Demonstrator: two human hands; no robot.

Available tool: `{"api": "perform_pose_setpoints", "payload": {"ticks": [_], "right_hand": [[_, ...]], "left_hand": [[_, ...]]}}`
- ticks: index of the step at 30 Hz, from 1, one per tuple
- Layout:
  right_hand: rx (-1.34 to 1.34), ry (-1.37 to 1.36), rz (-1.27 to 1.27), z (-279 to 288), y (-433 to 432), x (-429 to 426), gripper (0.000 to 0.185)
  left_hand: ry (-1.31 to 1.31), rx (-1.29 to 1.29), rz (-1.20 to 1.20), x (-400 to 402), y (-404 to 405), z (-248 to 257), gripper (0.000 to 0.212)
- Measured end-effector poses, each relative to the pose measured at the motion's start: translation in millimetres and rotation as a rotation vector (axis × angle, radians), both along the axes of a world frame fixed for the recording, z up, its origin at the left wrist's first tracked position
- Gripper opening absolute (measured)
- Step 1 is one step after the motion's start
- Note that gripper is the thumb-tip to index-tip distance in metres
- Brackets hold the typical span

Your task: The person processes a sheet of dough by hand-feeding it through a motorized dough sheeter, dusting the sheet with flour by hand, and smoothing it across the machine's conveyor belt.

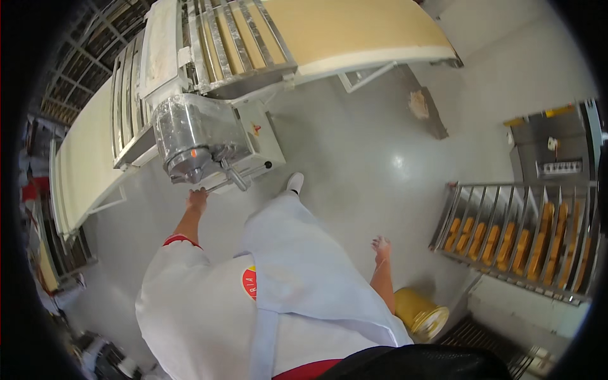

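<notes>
In front of me stands a dough sheeter with a dusty metal drum housing [202, 126] at its middle. My left hand [196, 200] is closed around the near end of a thin metal rod [222, 186] below the housing. The rod's other end carries a black knob [268, 165]. Just above it sticks out a thick metal crank handle [234, 175]. A wide sheet of dough [351, 31] covers the right-hand belt and passes under the metal guard [237, 42]. My right hand [381, 247] hangs over the floor at my side, whitish on the fingers, holding nothing.
The left belt [90, 147] slopes out past another slatted guard [128, 99]. To the right is a metal rack [513, 232] with several rows of browned loaves. A yellow bucket [420, 313] stands near my right arm. Shelving [90, 47] fills the far left.
</notes>
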State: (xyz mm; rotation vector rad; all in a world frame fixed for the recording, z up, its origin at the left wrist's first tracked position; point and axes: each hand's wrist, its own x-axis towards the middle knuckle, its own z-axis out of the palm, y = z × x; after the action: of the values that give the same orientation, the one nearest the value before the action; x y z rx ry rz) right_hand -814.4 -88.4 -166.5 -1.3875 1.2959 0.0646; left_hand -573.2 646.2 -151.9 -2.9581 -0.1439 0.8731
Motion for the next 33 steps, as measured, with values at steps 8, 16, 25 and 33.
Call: {"api": "perform_pose_setpoints", "payload": {"ticks": [8, 16, 25, 33], "right_hand": [[0.052, 0.031, 0.521, 15.8, 6.3, 183.2, 0.026], [-0.292, -0.187, 0.913, 83.8, -9.7, 413.3, 0.021], [-1.127, -0.531, 1.389, 205.1, 26.0, 758.2, 0.025], [-1.063, -1.176, 1.705, 167.0, 177.1, 877.4, 0.032]], "left_hand": [[-0.142, -0.198, 0.082, -21.2, 31.5, -64.0, 0.030], [-0.009, -0.052, 0.415, -30.4, 10.2, -73.4, 0.035], [-0.084, 0.157, 0.953, -82.4, -60.0, -98.8, 0.040], [-0.860, -0.329, 1.696, -46.4, -309.5, -7.2, 0.039]]}}
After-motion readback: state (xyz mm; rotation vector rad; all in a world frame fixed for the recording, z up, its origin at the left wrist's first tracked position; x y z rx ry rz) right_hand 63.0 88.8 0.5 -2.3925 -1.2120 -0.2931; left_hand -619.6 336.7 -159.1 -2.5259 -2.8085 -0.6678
